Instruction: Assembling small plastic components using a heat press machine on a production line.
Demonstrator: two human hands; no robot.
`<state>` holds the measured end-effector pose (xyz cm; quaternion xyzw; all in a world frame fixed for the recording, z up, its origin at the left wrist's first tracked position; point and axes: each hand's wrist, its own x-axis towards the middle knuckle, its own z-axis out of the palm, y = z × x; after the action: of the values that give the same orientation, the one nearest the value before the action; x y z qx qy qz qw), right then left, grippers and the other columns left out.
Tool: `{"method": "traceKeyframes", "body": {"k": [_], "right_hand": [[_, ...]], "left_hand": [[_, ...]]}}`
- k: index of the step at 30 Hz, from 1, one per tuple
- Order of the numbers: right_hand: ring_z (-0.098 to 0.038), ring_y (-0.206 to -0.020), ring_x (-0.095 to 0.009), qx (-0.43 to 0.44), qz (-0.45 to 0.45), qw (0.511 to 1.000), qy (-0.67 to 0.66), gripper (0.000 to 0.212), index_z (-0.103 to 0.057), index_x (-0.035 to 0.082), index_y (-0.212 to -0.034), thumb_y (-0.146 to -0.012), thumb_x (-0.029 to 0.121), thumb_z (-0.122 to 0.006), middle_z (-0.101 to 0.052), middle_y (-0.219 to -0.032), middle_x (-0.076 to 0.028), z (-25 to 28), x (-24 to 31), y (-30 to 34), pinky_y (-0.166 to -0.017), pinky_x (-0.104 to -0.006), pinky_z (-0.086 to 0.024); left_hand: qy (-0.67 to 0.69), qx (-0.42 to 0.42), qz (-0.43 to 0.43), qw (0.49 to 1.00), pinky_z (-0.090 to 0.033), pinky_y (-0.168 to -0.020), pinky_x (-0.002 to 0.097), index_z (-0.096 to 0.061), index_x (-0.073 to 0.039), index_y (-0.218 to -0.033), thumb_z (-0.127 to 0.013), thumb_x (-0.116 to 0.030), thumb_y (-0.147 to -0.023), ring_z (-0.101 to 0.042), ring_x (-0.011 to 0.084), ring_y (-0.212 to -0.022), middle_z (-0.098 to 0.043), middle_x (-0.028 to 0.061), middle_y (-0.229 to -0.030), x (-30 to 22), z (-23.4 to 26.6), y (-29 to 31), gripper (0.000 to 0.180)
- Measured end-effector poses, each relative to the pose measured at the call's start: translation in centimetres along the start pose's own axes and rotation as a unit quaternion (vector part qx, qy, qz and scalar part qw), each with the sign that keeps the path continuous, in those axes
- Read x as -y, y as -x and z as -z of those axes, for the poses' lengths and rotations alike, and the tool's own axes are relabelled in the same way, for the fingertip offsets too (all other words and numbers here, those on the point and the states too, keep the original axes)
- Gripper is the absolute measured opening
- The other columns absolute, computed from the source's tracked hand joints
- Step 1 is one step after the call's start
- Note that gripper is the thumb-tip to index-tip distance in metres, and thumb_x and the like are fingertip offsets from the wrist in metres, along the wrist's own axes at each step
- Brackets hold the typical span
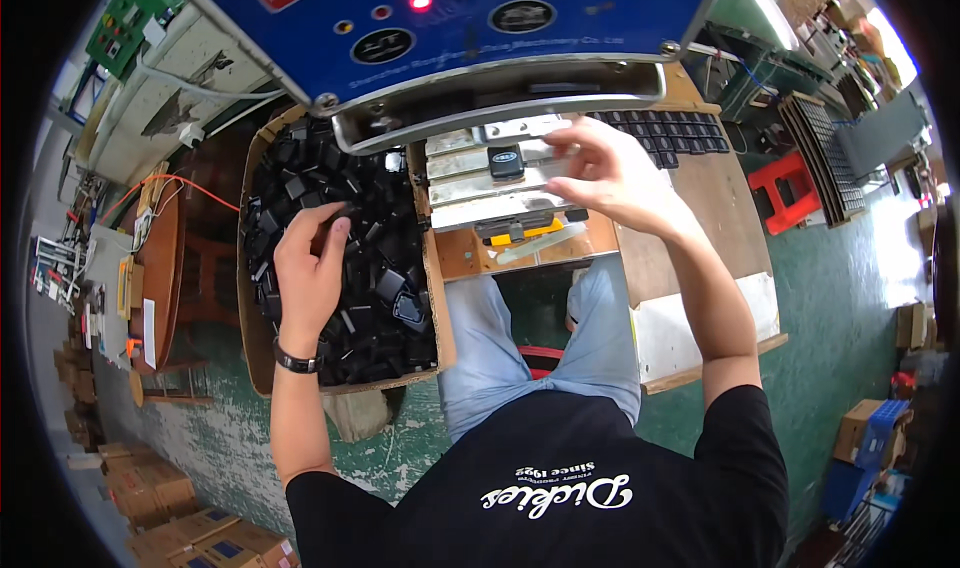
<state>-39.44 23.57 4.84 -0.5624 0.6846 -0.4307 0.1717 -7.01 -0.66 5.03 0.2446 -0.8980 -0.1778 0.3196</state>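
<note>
My left hand [310,263] is over a cardboard box [445,313] filled with small black plastic parts [375,268]. Its thumb and forefinger curl toward each other at the parts; what lies between them, if anything, blends into the black. One square black part [506,163] with a pale oval print sits on the ribbed metal fixture [455,190] in front of me. Just right of that part, my right hand [610,173] is open, thumb and fingers spread apart, with nothing visible in them.
A blue machine housing [440,33] with a lit red lamp overhangs the fixture. Rows of black parts [690,133] lie on the wooden table [690,228] at right. A red stool [785,193] stands beyond it. A yellow piece [540,232] sits under the fixture's near edge.
</note>
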Motion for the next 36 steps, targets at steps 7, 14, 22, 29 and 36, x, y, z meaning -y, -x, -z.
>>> {"method": "traceKeyframes", "body": {"k": [7,14,22,29,36], "right_hand": [[-0.066,-0.087,-0.021,-0.014,0.045,0.996,0.073,0.052,-0.067,0.002,-0.135,-0.09,0.022,-0.083,-0.067,-0.114,-0.014,-2.7,1.0,-3.5,-0.077,-0.0294,-0.057],[-0.06,-0.08,-0.012,-0.194,-0.058,0.971,-0.131,0.052,-0.068,0.004,-0.136,-0.087,0.007,-0.084,-0.069,-0.115,-0.008,3.1,-5.4,3.9,-0.071,-0.0229,-0.051],[-0.062,-0.075,-0.013,-0.346,-0.333,0.872,-0.092,0.042,-0.073,-0.001,-0.125,-0.085,0.009,-0.082,-0.074,-0.089,-0.009,8.1,-23.2,14.0,-0.068,-0.0238,-0.051],[-0.074,-0.081,-0.04,-0.369,-0.36,0.825,0.231,0.034,-0.079,-0.006,-0.102,-0.087,0.024,-0.07,-0.079,-0.094,-0.023,9.2,-31.6,13.8,-0.076,-0.0458,-0.059],[-0.068,-0.076,-0.032,-0.303,-0.371,0.863,0.162,0.034,-0.078,-0.005,-0.112,-0.088,0.019,-0.069,-0.075,-0.089,-0.019,8.6,-31.8,9.7,-0.069,-0.0398,-0.054]], "left_hand": [[0.41,0.091,0.134,0.898,-0.05,-0.066,0.0227,-0.076,0.004,-0.121,-0.066,-0.007,-0.106,-0.057,0.0095,-0.07,-0.07,0.0049,-0.092,-5.9,-5.4,-4.0,0.021],[0.271,0.15,0.06,0.949,-0.046,-0.065,0.0231,-0.079,0.002,-0.114,-0.07,-0.004,-0.102,-0.054,0.0091,-0.07,-0.069,0.0028,-0.087,-8.4,-10.1,-8.0,0.017],[0.168,0.071,-0.028,0.983,-0.047,-0.064,0.0253,-0.079,0.001,-0.114,-0.077,-0.013,-0.098,-0.056,0.0136,-0.071,-0.071,0.0075,-0.097,-9.1,-11.9,-7.0,0.021],[0.264,0.065,0.023,0.962,-0.036,-0.061,0.0199,-0.071,-0.006,-0.131,-0.078,-0.003,-0.095,-0.04,0.0077,-0.07,-0.053,0.0,-0.096,-10.6,-9.7,-2.5,0.037],[0.213,0.005,0.083,0.974,-0.038,-0.058,0.0217,-0.075,-0.002,-0.116,-0.078,0.0,-0.092,-0.043,0.0084,-0.067,-0.057,-0.0013,-0.09,-3.8,-3.8,2.3,0.024]]}}
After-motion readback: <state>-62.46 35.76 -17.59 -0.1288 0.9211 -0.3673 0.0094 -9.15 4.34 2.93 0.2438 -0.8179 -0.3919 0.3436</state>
